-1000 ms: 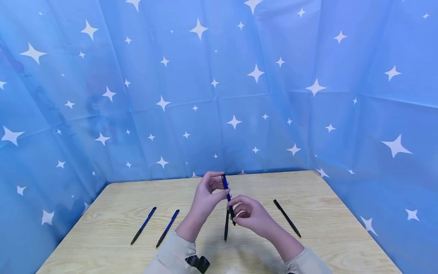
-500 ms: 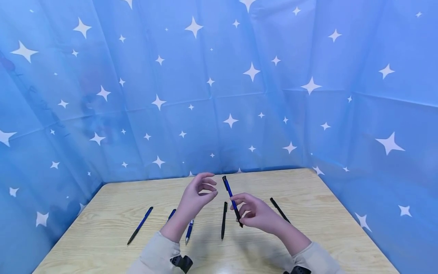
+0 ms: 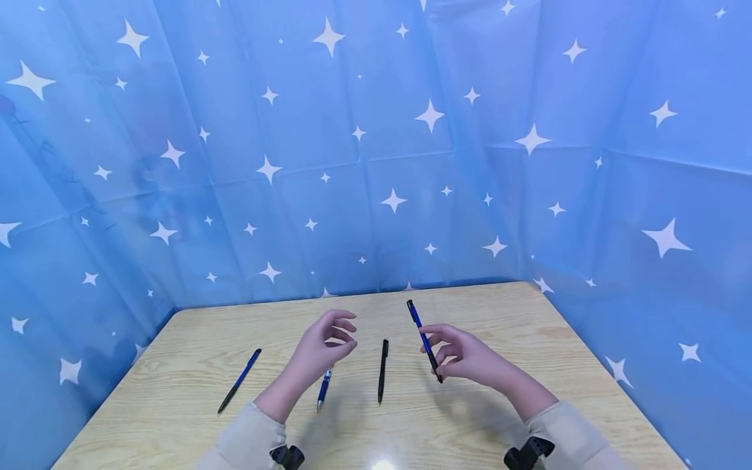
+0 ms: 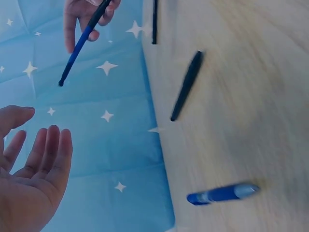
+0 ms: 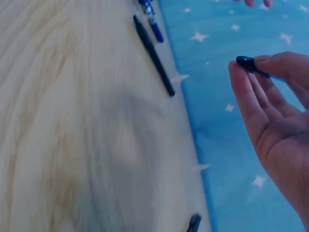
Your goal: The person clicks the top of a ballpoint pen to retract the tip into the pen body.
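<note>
My right hand (image 3: pixel 467 356) pinches a blue-and-black pen (image 3: pixel 422 333) above the table, its black cap end pointing up and away and its dark lower end between thumb and fingers. In the right wrist view only the dark end of that pen (image 5: pixel 251 65) shows well. My left hand (image 3: pixel 320 346) hovers with loosely bent fingers and nothing in them; the left wrist view shows the same hand (image 4: pixel 38 174) with its palm bare. Below and between the hands lies a black pen (image 3: pixel 383 372). Partly under the left hand lies a blue-and-white pen (image 3: pixel 324 390).
Another blue-and-black pen (image 3: pixel 239 381) rests on the wooden table (image 3: pixel 147 405) at the left. Near the right hand a further dark pen (image 5: pixel 194 223) shows in the right wrist view. A blue star-patterned curtain (image 3: pixel 352 196) rises behind the table.
My left hand let go of the blue-and-black pen and drew away leftward. The right hand kept the pen and carried it to the right. The blue-and-white pen came into view.
</note>
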Available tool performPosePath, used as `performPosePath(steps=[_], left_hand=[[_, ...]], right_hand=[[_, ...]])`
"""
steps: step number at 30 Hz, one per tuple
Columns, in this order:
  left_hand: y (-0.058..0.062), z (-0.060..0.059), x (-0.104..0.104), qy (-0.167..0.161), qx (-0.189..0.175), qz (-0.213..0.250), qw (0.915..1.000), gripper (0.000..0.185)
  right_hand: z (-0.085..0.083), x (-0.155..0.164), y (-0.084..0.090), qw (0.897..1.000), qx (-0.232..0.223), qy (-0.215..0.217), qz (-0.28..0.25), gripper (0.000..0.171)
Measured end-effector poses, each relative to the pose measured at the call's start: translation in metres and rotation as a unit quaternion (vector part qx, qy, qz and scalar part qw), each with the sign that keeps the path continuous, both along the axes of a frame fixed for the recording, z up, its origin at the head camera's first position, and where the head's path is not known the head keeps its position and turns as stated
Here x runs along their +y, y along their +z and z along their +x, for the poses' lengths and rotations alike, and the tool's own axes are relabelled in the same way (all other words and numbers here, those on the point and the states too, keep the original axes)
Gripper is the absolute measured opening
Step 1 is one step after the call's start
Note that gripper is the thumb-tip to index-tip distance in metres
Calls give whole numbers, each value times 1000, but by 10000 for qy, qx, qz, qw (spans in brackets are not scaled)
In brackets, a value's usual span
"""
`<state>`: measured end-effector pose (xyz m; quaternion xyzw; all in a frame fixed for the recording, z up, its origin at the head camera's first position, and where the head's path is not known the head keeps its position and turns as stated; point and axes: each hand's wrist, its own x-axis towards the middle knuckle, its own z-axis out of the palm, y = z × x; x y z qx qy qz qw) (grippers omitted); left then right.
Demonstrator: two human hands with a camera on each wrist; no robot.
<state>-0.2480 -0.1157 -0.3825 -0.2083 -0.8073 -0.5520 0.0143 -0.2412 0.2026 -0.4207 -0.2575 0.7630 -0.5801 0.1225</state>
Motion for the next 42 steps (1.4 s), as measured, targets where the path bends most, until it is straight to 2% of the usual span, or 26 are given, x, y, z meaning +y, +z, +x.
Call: performPosePath(steps=[8,16,25,31,42], left_hand=[[-12,3,-14,-14,-89,-419,9991,40],[-19,6,-23,-97,-191,-658,9976,40],[-25,6,-28,-100,-199,-613,9979,39],[-28,7,-31,-73,-240,-748,9969,39],[-31,6,-34,-109,-197,-791,9966,39]], right_hand=[[-9,20,-14,9984,-482,226,188,67],[-15,31,-26,9950,-876,-73,482,68],[-17,32,-32,9882,-930,-465,1123,62],[-19,30,-34,9839,-995,-650,1335,59],[-23,27,-37,9834,-870,-427,1536,57]])
